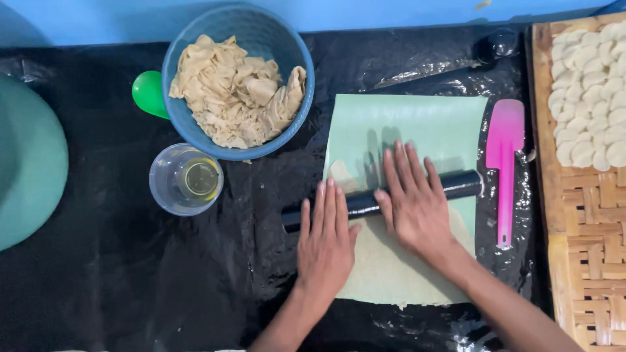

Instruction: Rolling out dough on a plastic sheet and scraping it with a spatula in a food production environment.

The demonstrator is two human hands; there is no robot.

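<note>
Left hand (326,238) and right hand (416,203) laid flat, fingers extended and close together, palms pressing on a black rolling pin (385,197) lying left-to-right across a thin sheet of beige dough (391,267) on a pale green mat (417,124); nothing pinched or gripped. Pin directly beneath both palms, ends projecting left and right of the hands, dough extending near of the pin. Blue bowl of dough scraps (238,81) far left, clear cup (186,179) left, pink spatula (503,156) right, woven tray (580,202) far right on the black-covered bench (130,280).
</note>
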